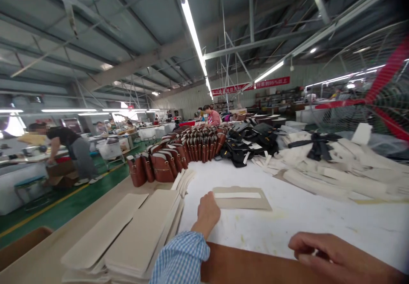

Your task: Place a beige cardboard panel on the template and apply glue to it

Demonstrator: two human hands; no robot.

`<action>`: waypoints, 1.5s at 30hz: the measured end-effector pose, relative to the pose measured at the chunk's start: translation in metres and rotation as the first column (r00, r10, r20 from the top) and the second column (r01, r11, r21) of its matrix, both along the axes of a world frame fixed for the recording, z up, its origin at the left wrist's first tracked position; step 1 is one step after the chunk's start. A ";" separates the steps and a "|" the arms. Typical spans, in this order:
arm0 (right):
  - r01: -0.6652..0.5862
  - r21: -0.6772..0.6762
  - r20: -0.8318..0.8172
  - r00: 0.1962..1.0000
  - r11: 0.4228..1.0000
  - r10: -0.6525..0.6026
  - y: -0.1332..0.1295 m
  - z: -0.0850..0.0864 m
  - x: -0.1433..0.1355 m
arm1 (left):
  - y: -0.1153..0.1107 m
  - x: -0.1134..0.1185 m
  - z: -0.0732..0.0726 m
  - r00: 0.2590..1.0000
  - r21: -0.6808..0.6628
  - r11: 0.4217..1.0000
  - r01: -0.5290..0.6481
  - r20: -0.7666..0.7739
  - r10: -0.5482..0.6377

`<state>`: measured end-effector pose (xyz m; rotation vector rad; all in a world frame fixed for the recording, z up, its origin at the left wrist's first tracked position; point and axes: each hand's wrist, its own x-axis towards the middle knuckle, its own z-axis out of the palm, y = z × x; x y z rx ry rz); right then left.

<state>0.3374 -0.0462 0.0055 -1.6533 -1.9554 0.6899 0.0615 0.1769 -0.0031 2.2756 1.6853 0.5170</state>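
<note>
My left hand (207, 211), in a blue checked sleeve, reaches forward on the white table (287, 224) and grips the near left corner of a flat beige panel (243, 198) with a white strip across it. At the bottom right, my right hand (332, 256) rests with curled fingers on a brown leather piece (249, 267) at the table's front edge; it seems to pinch something small and pale, too hidden to name. Stacks of beige board panels (134, 237) lie just left of my left arm.
Rows of upright brown bags (172, 154) stand behind the panels, black bags (246, 145) beyond them, and heaps of cream fabric pieces (332, 164) to the right. A red fan guard (380, 92) is at far right. A person (68, 147) bends over a table on the left; others work farther back.
</note>
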 end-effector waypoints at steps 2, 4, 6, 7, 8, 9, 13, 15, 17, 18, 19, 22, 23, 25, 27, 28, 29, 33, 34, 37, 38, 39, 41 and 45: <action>0.007 -0.015 0.049 0.999 1.000 -0.006 0.030 0.007 0.010 | 0.009 0.000 -0.013 1.000 0.005 1.000 0.006 -0.024 -0.006; 0.048 0.012 0.102 0.994 0.999 -0.049 0.060 0.008 0.020 | 0.014 0.001 -0.020 0.999 0.025 0.999 0.022 -0.037 -0.021; 0.078 0.038 0.137 0.987 0.996 -0.082 0.088 0.003 0.029 | 0.019 0.002 -0.025 0.998 0.048 0.998 0.050 -0.046 -0.048; 0.084 0.053 0.152 0.984 0.995 -0.091 0.101 -0.002 0.034 | 0.022 0.003 -0.026 0.997 0.054 0.996 0.067 -0.049 -0.064; 0.085 0.072 0.170 0.981 0.994 -0.097 0.114 -0.007 0.038 | 0.024 0.003 -0.027 0.995 0.055 0.995 0.084 -0.052 -0.081; 0.085 0.093 0.191 0.976 0.992 -0.101 0.127 -0.013 0.041 | 0.026 0.004 -0.028 0.994 0.055 0.994 0.099 -0.053 -0.096; 0.070 0.157 0.271 0.956 0.985 -0.112 0.167 -0.033 0.048 | 0.035 0.003 -0.036 0.992 0.066 0.991 0.120 -0.031 -0.118; 0.067 0.172 0.305 0.945 0.983 -0.118 0.182 -0.041 0.048 | 0.040 0.002 -0.043 0.995 0.086 0.991 0.100 -0.004 -0.100; 0.058 0.177 0.336 0.935 0.982 -0.115 0.193 -0.046 0.047 | 0.045 0.000 -0.051 0.997 0.104 0.992 0.065 0.026 -0.068; 0.049 0.177 0.351 0.930 0.983 -0.110 0.197 -0.049 0.045 | 0.047 0.000 -0.055 0.998 0.108 0.993 0.048 0.039 -0.053; 0.038 0.179 0.367 0.925 0.983 -0.102 0.201 -0.050 0.044 | 0.049 -0.001 -0.058 0.998 0.110 0.993 0.034 0.050 -0.039; 0.002 0.182 0.423 0.902 0.983 -0.081 0.209 -0.053 0.038 | 0.051 -0.002 -0.061 0.997 0.110 0.994 0.016 0.075 -0.024; -0.010 0.179 0.446 0.892 0.984 -0.072 0.211 -0.053 0.037 | 0.050 -0.002 -0.061 0.997 0.110 0.994 0.017 0.078 -0.026; -0.031 0.168 0.489 0.871 0.985 -0.056 0.213 -0.054 0.034 | 0.046 -0.001 -0.059 0.996 0.107 0.994 0.023 0.078 -0.032; -0.044 0.158 0.521 0.852 0.986 -0.045 0.216 -0.056 0.033 | 0.043 -0.001 -0.057 0.997 0.101 0.995 0.026 0.075 -0.034; -0.047 0.155 0.532 0.846 0.987 -0.043 0.217 -0.057 0.033 | 0.041 -0.001 -0.056 0.997 0.099 0.995 0.027 0.072 -0.034; -0.050 0.154 0.540 0.841 0.987 -0.042 0.218 -0.058 0.033 | 0.040 -0.001 -0.055 0.997 0.097 0.995 0.029 0.069 -0.036; -0.054 0.148 0.564 0.825 0.987 -0.040 0.221 -0.061 0.032 | 0.039 -0.001 -0.054 0.996 0.086 0.993 0.075 0.035 -0.078; -0.056 0.148 0.569 0.821 0.987 -0.038 0.221 -0.061 0.031 | 0.039 0.000 -0.054 0.995 0.079 0.992 0.093 0.021 -0.095; -0.066 0.150 0.580 0.814 0.986 -0.034 0.221 -0.061 0.029 | 0.038 0.001 -0.052 0.990 0.058 0.988 0.142 -0.023 -0.141; -0.067 0.152 0.583 0.812 0.986 -0.035 0.220 -0.061 0.029 | 0.038 0.002 -0.052 0.988 0.052 0.987 0.152 -0.037 -0.150; -0.066 0.153 0.586 0.810 0.986 -0.037 0.220 -0.061 0.028 | 0.038 0.003 -0.051 0.986 0.047 0.986 0.160 -0.050 -0.158; -0.061 0.155 0.590 0.806 0.986 -0.043 0.219 -0.063 0.029 | 0.038 0.003 -0.050 0.983 0.037 0.984 0.174 -0.074 -0.171; -0.052 0.150 0.591 0.805 0.987 -0.048 0.218 -0.067 0.029 | 0.040 0.003 -0.050 0.976 0.029 0.980 0.198 -0.103 -0.194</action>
